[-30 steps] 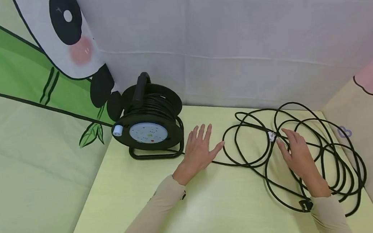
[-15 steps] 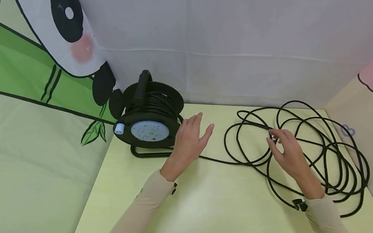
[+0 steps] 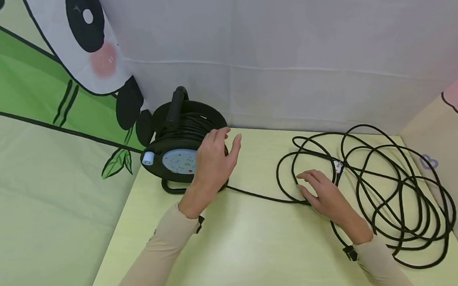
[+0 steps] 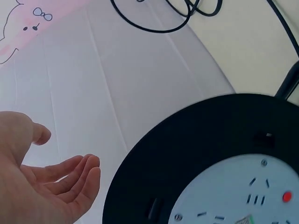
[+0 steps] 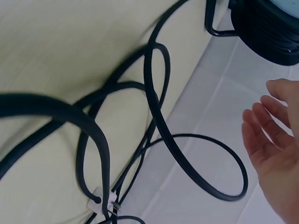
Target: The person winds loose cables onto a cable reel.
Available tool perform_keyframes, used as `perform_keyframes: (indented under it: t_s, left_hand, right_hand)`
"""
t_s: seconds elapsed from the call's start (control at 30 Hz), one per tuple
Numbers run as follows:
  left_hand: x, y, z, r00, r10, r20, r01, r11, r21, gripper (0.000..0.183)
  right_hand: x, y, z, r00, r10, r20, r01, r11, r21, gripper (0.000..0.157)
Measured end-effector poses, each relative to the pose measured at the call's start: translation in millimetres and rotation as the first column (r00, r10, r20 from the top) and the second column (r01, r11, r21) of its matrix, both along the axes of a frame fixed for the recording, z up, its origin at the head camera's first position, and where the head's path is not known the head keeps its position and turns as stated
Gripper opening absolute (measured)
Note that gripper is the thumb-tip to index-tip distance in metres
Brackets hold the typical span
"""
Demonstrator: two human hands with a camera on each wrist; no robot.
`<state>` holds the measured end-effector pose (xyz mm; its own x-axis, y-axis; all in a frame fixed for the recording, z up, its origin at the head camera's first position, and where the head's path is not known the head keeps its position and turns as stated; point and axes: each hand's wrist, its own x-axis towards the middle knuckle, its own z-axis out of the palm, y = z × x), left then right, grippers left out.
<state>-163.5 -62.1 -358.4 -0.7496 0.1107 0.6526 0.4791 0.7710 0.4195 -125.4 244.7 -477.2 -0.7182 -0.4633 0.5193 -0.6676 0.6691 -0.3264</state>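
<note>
One left hand (image 3: 210, 164), grip apart, is beside a black cable reel (image 3: 174, 140) at back left of the surface (image 3: 240, 248); one right hand (image 3: 330, 202), grip apart, is over loose cord (image 3: 405, 179) looped at right.

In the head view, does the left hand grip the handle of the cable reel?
No, the handle stands free, and the left hand visually overlaps only the right side of the cable reel.

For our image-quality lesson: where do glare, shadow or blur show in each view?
Head view: a soft, pale sheen on the tabletop; left wrist view: the cable reel's flange so dark that little detail shows, though slots on the socket panel are distinguishable; right wrist view: the nearest stretch of black cable blurred, soft shadows beside the loops.
</note>
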Motion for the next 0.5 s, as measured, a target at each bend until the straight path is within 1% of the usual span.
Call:
perform_keyframes:
  t_s: [0.07, 0.2, 0.27, 0.4, 0.5]
  left_hand:
    - [-0.1, -5, 5.9, 1.0, 0.005, -0.002, -0.005, 1.0, 0.011, 0.03]
    - [-0.9, -12, 15.4, 1.0, 0.016, -0.006, -0.016, 0.999, 0.038, 0.029]
    - [-1.6, -15, 19.3, 1.0, 0.017, -0.022, -0.016, 0.998, 0.058, 0.028]
    - [-3.5, -22, 28.4, 0.995, 0.03, -0.097, -0.021, 0.995, 0.096, 0.025]
    - [-5.2, -30, 36.7, 0.984, 0.073, -0.16, -0.053, 0.991, 0.124, 0.025]
  right_hand:
    - [-0.9, -4, -4.9, 1.0, 0.003, 0.028, -0.004, 0.999, 0.042, 0.029]
    - [-2.1, -9, -13.1, 0.999, 0.011, 0.048, -0.017, 0.994, 0.108, 0.028]
    - [-1.7, -10, -17.2, 0.998, 0.015, 0.06, -0.023, 0.99, 0.136, 0.028]
    - [-0.1, -12, -26.7, 0.993, 0.011, 0.114, -0.034, 0.978, 0.207, 0.026]
    - [0.3, -13, -34.4, 0.987, 0.002, 0.159, -0.044, 0.965, 0.257, 0.023]
